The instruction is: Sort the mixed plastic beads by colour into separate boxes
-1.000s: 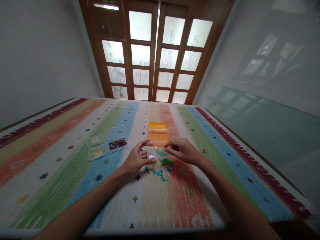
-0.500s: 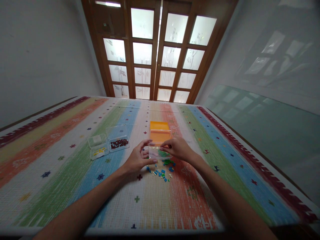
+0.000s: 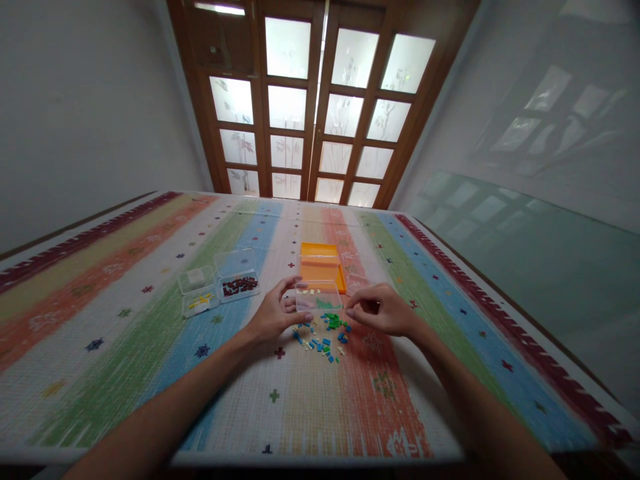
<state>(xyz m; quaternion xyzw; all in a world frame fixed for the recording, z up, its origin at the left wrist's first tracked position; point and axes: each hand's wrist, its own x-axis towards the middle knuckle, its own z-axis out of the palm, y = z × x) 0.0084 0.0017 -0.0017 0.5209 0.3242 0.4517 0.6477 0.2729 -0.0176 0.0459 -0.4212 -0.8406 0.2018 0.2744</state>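
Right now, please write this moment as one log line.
left hand: holds clear box; right hand: near box, grip unclear; small bricks: on tablecloth; orange tray: beyond box

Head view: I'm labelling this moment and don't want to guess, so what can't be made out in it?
All in the head view:
Right hand: whether its fingertips pinch a piece; too small to tell.
Green patch at the clear box: separate shapes; blurred through plastic.
Loose pieces: exact count; tiny and crowded.
Dark red pieces: exact count; tiny and heaped.
Left forearm: upper end; cut off by the bottom edge.
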